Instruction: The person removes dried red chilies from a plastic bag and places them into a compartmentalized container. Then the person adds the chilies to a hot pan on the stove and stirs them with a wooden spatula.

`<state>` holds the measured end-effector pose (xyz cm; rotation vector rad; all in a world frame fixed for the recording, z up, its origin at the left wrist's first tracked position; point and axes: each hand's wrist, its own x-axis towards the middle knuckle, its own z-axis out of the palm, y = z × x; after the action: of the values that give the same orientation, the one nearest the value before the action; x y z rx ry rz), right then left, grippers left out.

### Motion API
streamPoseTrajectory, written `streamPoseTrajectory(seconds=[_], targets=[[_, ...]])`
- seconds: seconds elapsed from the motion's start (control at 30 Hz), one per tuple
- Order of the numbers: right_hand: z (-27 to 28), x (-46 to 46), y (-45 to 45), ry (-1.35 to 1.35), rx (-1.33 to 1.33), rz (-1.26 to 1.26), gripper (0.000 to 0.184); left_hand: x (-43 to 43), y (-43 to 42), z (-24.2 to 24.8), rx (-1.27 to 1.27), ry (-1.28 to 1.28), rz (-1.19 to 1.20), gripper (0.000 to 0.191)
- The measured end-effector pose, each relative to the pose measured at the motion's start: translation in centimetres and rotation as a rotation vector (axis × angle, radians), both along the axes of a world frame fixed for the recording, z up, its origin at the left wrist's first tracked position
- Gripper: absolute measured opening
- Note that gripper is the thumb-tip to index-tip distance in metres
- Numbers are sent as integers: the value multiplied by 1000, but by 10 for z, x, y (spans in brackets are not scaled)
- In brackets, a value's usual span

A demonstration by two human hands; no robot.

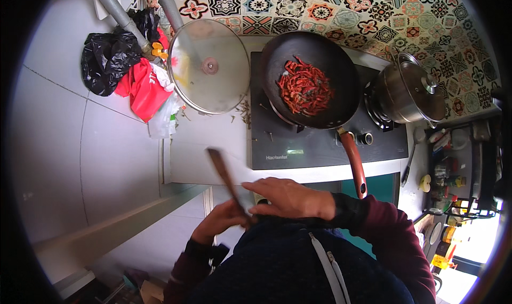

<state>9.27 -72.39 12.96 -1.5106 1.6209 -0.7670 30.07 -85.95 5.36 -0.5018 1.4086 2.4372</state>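
My left hand (219, 220) grips the handle of a wooden spatula (222, 171), whose blade points up and away from me, slightly blurred. Close in front of my chest is my right hand (291, 197), its fingers extended and apart, with nothing seen in it. Beyond my hands, a dark wok (344, 92) sits on the left side of a black gas cooktop (304, 154). Dried red chillies (306, 88) lie heaped in the wok. Its reddish-brown handle (354, 164) reaches back over the counter's front edge towards my right forearm.
A glass lid (208, 86) leans left of the cooktop, near scattered chilli stems (245, 114). Black and red plastic bags (110, 63) lie by grey pipes (120, 17). To the right stand a lidded steel pot (406, 92), a ladle (412, 156) and a rack of jars (450, 168).
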Motion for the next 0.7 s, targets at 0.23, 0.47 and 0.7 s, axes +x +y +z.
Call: streamPoseTrajectory(seconds=[0.23,0.47,0.7], targets=[[66,-96,40,-514,-60,-743,26,-133,28,23,-386,402,-9,17],[74,-201,125,705,61,-387,38,-72,13,-32,-1165,-172,183,19],[10,-251,63,893,379,-25,28,-31,36,-53,-1113,-424,151,19]])
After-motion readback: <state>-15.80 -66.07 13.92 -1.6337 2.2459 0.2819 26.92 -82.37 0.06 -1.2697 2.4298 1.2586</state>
